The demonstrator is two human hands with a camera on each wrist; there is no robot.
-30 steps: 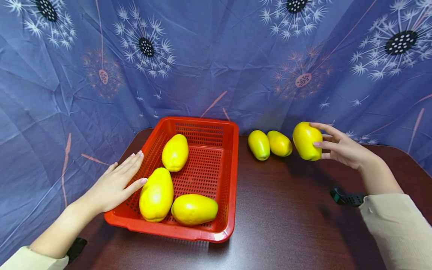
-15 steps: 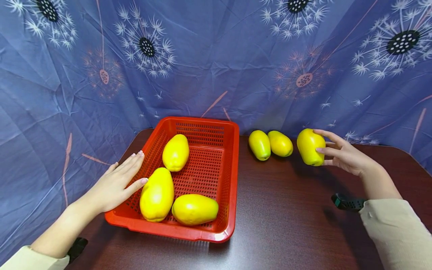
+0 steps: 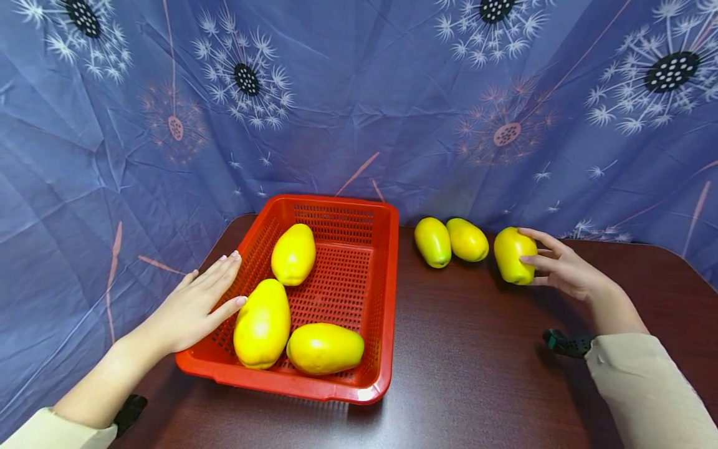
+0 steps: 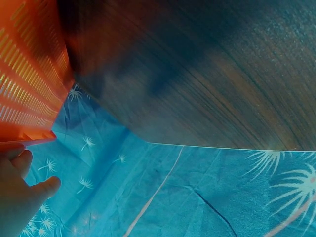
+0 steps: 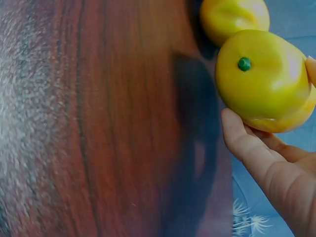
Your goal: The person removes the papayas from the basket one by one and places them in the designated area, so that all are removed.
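1. The red basket (image 3: pixel 387 299) stands on the dark brown table (image 3: pixel 465 362), and the places below are given from it as the head view shows it.
2. The right hand (image 3: pixel 566 268) is well to the right of the basket, grasping the held fruit (image 3: pixel 512 255), a yellow one with a greenish lower end.
3. The held fruit lies between the thumb and the spread fingers, which take it from the side turned away from the basket; its side towards the basket is uncovered. In the right wrist view a small green stem nub (image 5: pixel 244 64) shows on its end, clear of the fingers. Whether its underside touches the table, I cannot tell.
4. Between the basket and the held fruit, two smaller yellow fruits (image 3: pixel 432 242) lie side by side on the table, the farther one near the held fruit.
5. The left hand (image 3: pixel 187 305) is at the basket's left rim, grasping nothing, its fingers straight and the thumb apart from them.
6. Inside the basket are three more fruits: an upper fruit (image 3: pixel 294 254) towards the back, a large fruit (image 3: pixel 262 324) at the front left, close to the left thumb, and a sideways fruit (image 3: pixel 325 349) along the front.
7. Behind the basket hangs a blue cloth (image 3: pixel 359 112) with dandelion prints.
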